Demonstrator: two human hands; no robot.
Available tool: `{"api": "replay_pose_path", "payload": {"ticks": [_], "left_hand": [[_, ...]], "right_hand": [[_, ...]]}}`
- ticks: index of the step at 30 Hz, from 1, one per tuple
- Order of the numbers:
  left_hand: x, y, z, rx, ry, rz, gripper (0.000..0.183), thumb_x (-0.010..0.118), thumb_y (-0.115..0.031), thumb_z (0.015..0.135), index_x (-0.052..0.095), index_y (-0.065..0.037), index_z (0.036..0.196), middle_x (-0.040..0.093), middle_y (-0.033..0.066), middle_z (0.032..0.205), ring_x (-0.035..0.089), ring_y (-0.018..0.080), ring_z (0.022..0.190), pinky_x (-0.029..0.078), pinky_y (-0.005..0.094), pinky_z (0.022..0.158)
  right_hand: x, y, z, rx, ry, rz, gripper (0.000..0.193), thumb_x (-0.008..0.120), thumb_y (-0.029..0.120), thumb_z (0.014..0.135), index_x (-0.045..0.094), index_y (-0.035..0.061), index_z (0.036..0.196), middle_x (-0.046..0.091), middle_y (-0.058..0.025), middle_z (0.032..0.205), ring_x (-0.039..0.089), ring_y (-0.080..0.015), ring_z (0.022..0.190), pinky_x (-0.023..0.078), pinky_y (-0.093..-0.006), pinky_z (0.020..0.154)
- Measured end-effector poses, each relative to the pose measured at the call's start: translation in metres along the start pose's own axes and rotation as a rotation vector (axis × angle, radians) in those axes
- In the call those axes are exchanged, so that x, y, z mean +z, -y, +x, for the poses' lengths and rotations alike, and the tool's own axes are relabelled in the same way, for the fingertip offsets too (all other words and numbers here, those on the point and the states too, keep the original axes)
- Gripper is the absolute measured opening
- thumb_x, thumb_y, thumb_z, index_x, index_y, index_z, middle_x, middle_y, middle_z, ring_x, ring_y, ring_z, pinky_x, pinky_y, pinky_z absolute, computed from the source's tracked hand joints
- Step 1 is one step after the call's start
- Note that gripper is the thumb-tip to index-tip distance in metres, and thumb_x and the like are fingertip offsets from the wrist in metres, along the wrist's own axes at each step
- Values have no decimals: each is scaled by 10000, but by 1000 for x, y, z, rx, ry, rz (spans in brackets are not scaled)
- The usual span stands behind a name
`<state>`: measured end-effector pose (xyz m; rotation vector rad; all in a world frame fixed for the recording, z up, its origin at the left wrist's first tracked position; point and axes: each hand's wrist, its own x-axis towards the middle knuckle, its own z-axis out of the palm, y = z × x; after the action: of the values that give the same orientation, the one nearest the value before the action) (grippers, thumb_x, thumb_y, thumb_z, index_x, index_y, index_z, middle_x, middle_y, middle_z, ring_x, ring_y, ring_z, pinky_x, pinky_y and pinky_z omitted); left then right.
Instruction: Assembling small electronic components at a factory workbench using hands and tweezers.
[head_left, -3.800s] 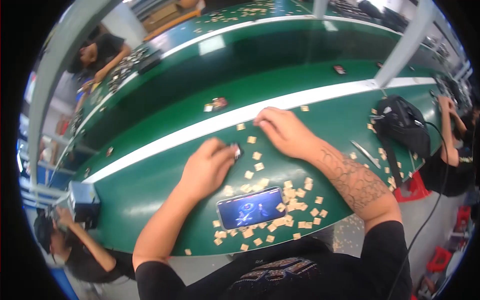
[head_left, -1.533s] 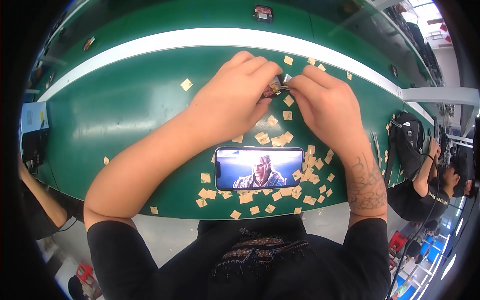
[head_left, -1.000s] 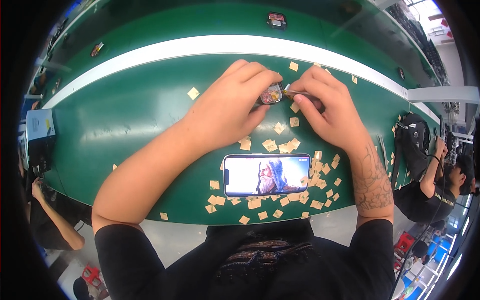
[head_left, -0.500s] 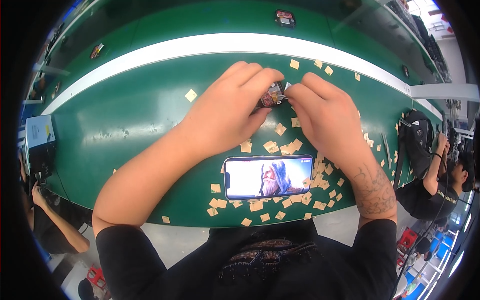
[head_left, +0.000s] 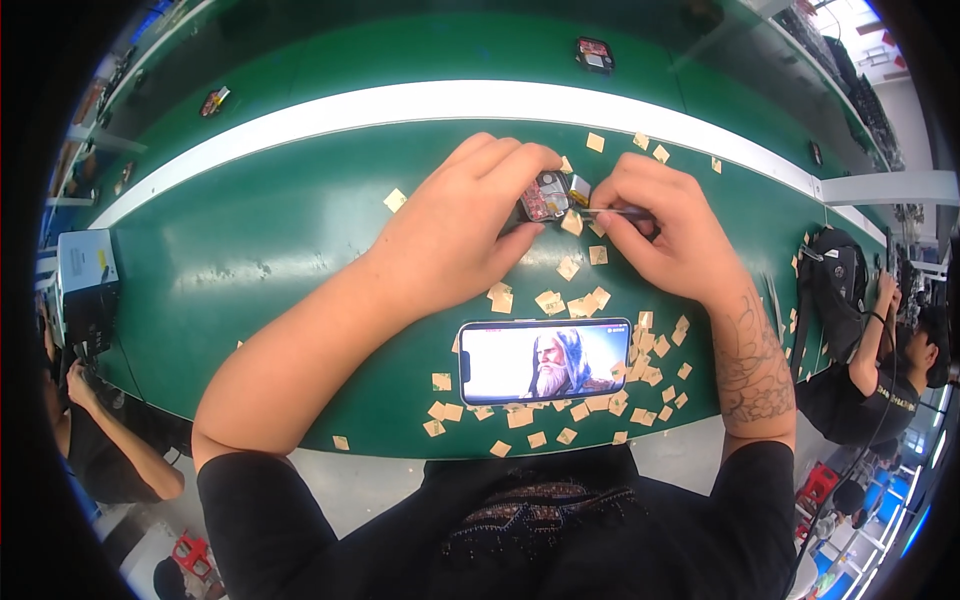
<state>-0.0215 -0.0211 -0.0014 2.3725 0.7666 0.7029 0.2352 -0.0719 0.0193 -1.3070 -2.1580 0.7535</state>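
My left hand [head_left: 470, 205] grips the edge of a small electronic device [head_left: 546, 197], a dark open housing with a reddish circuit board inside. At its right side sits a small silver and yellow block [head_left: 579, 189], which looks like a battery cell. Between thumb and fingers, my right hand [head_left: 660, 215] holds slim metal tweezers [head_left: 601, 211], their tips pointing left toward the device. By those tips is a small tan paper square [head_left: 571, 222]; whether they touch it I cannot tell.
Tan paper squares lie scattered over the green table [head_left: 250, 250]. A lit phone [head_left: 545, 362] lies in front of me. Beyond the white rail [head_left: 450, 100], similar devices [head_left: 594, 54] rest on a green strip. A black backpack [head_left: 836, 270] sits at right. People work on both sides.
My right hand has drawn slightly away from the device, baring the tweezers and the silver and yellow block. The devices beyond the rail appear shifted right, and the whole view has shifted slightly.
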Motion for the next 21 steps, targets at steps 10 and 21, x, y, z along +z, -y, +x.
{"api": "replay_pose_path", "payload": {"ticks": [10,21], "left_hand": [[0,2,0,30,-6,15,491,811,15,842,642,-36,1300,695,122,1230,640,346,1147,542,426,1010],[-1,3,2,64,-13,19,510,827,15,836,652,-40,1312,703,131,1192,665,339,1106,565,424,967]], "right_hand": [[-7,0,-2,-31,71,130,45,655,-4,964,661,17,1003,699,-155,935,704,-378,896,545,-434,750],[3,3,1,2,-128,-147,217,787,158,943,677,88,1117,669,-93,967,685,-328,901,563,-417,781]]}}
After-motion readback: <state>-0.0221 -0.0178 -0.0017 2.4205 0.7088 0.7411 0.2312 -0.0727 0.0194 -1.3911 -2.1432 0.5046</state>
